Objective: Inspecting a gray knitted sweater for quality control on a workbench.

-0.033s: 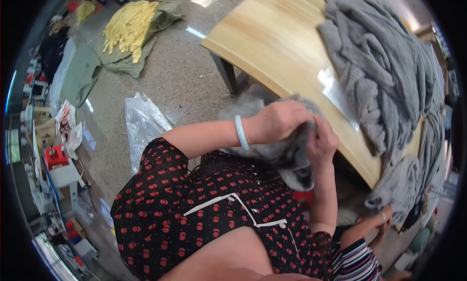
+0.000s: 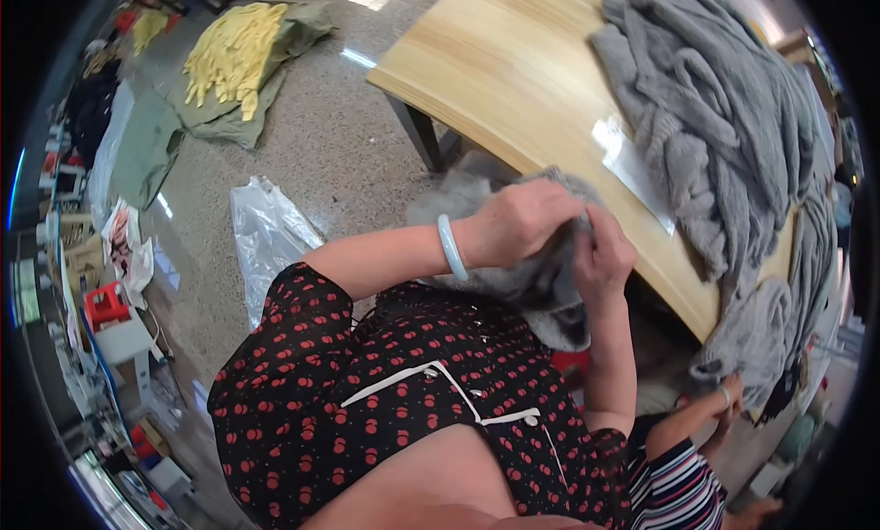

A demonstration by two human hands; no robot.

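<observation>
Grey fleece piece (image 2: 541, 282) gripped in both hands at counter (image 2: 495, 81) edge: left hand (image 2: 522, 220) clenched over top, right hand (image 2: 600, 255) pinching side. Fleece pile (image 2: 706, 108) lay on counter, apparently unhandled; work looked early.

A black short-sleeved dress (image 2: 385, 392) dotted with red cherries, trimmed white. Grey fluffy knitted garments (image 2: 724, 117) on a pale wooden table (image 2: 495, 71); yellow rubber gloves (image 2: 234, 53) on olive-green cloth (image 2: 151, 145).
</observation>
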